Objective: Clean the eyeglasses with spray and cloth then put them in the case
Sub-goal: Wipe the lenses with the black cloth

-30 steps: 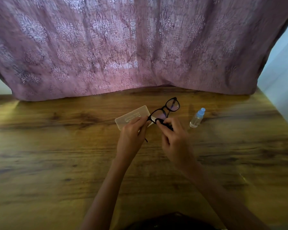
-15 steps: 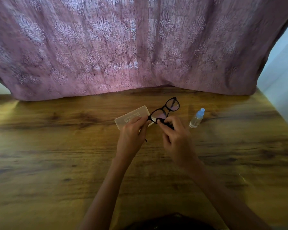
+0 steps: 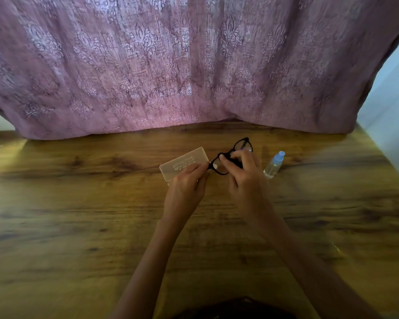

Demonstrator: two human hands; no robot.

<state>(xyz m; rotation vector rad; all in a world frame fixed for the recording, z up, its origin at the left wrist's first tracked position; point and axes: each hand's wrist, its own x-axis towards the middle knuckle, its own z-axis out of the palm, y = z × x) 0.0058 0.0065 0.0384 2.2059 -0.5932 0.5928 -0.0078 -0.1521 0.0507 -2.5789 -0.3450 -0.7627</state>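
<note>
Black-framed eyeglasses (image 3: pixel 240 145) are held above the wooden table (image 3: pixel 78 215), tilted with one lens up and to the right. My left hand (image 3: pixel 187 187) pinches the frame's left end. My right hand (image 3: pixel 244 173) presses a small dark cloth (image 3: pixel 236 162) against the middle of the frame, over the right lens. A translucent beige case (image 3: pixel 182 162) lies shut on the table just left of the glasses, partly behind my left hand. A small clear spray bottle (image 3: pixel 273 165) with a blue cap lies to the right of my right hand.
A mauve patterned curtain (image 3: pixel 194 65) hangs along the table's far edge. A pale wall (image 3: pixel 392 93) runs along the right side. Bare wood stretches to the left and toward me.
My right hand with the cloth has slid up and right along the frame, from the left lens toward the bridge and right lens. The left hand keeps its grip.
</note>
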